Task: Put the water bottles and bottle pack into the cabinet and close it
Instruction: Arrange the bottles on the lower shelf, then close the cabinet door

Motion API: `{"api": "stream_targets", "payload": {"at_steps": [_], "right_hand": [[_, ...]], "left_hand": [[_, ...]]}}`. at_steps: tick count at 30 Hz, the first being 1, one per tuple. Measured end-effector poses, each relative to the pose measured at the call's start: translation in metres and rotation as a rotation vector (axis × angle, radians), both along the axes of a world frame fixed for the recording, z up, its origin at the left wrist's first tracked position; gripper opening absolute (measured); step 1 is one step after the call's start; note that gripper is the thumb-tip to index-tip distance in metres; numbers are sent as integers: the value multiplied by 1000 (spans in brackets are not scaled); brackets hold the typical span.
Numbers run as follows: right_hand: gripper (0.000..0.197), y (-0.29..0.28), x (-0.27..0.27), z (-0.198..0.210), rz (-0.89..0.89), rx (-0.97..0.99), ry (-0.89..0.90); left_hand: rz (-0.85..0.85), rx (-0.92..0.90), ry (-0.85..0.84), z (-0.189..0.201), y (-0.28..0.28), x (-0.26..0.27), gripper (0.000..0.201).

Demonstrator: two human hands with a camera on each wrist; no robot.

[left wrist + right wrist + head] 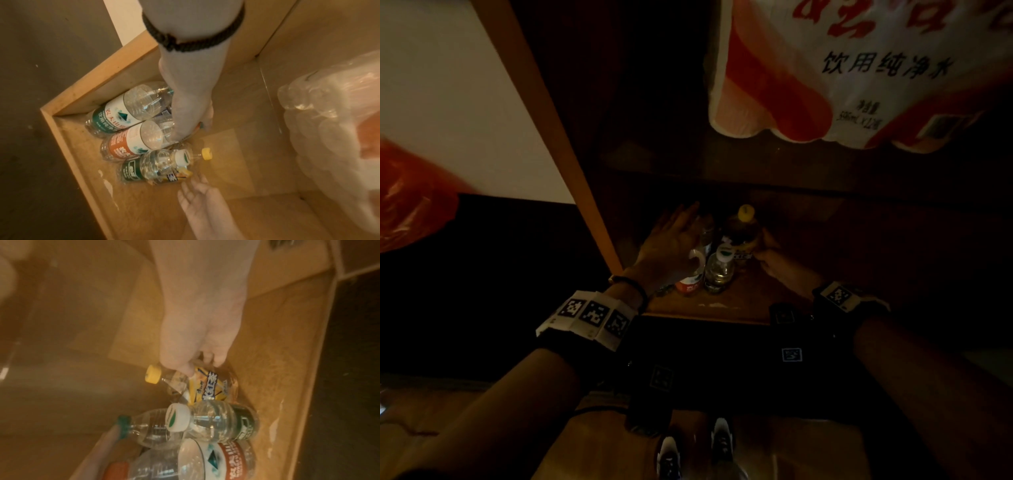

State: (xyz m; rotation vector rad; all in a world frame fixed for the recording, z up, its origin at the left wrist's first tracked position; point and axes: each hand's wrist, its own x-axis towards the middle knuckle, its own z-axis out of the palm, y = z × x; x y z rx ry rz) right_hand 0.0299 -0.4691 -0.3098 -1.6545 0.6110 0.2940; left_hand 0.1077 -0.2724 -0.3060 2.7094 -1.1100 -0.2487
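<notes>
Fingers (pixel 190 369) of the right hand (pixel 197 331) grasp the yellow-capped bottle (pixel 205 386) standing upright on the cabinet floor (pixel 222 146), beside the cluster. Left hand (pixel 189 110) lies released over the neighbouring bottles (pixel 131 138); bottle pack (pixel 859 68) sits above.

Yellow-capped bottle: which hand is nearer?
Right. The right hand grips the yellow-capped bottle at its label; the left hand rests on the clear bottles beside it, apart from it.
</notes>
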Motion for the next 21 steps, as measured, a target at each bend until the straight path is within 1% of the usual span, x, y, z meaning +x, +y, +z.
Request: {"api": "stream_targets", "payload": {"at_steps": [4,7,9,12,15,18,21], "right_hand": [[57,6,-35,8,-58,24,74],[47,5,-58,2,-15,43,128],[42,7,-71,5,16,42,179],[41,13,-92,11,29,9,219],[40,14,-119,6,7,16,242],[40,14,-148,2,-39,22,279],[39,21,-183,5,-58,-5,289]], "left_hand": [[-25,-153,21,6,-4,-16,65],[-48,-287,79,8,-9,-31,56],[-50,-333,90,8,-11,-43,52],[-66,-331,63,6,-15,-59,50],[-67,-288,102,-1,-25,-74,44],[-122,-251,194,-2,-35,-97,40],[-122,-259,317,8,-42,-130,33]]}}
